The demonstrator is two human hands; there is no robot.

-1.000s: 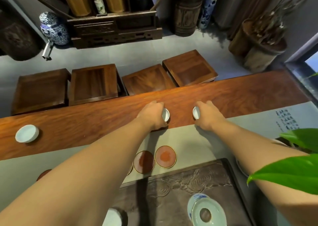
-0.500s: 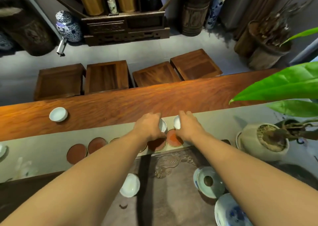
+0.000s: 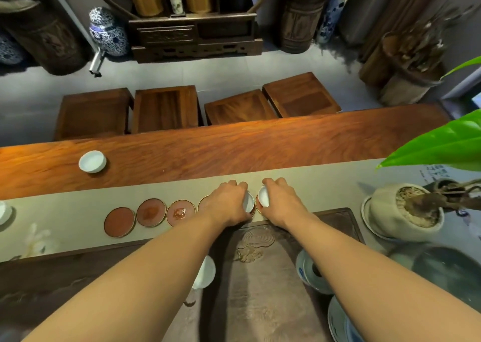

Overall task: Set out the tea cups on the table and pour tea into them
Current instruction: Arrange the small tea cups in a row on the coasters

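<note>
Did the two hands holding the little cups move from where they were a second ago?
Yes. Both hands, left and right, pulled back from the wooden table onto the grey runner, over the coasters.

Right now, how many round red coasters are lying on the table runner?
5 show. Three lie bare: left coaster, second coaster, third coaster. A fourth coaster peeks from under the left hand, a fifth coaster beneath the right hand. More may be hidden.

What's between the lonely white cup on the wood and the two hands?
In the head view: bare wood, grey cloth, and round red coasters between cup and hands.
</note>
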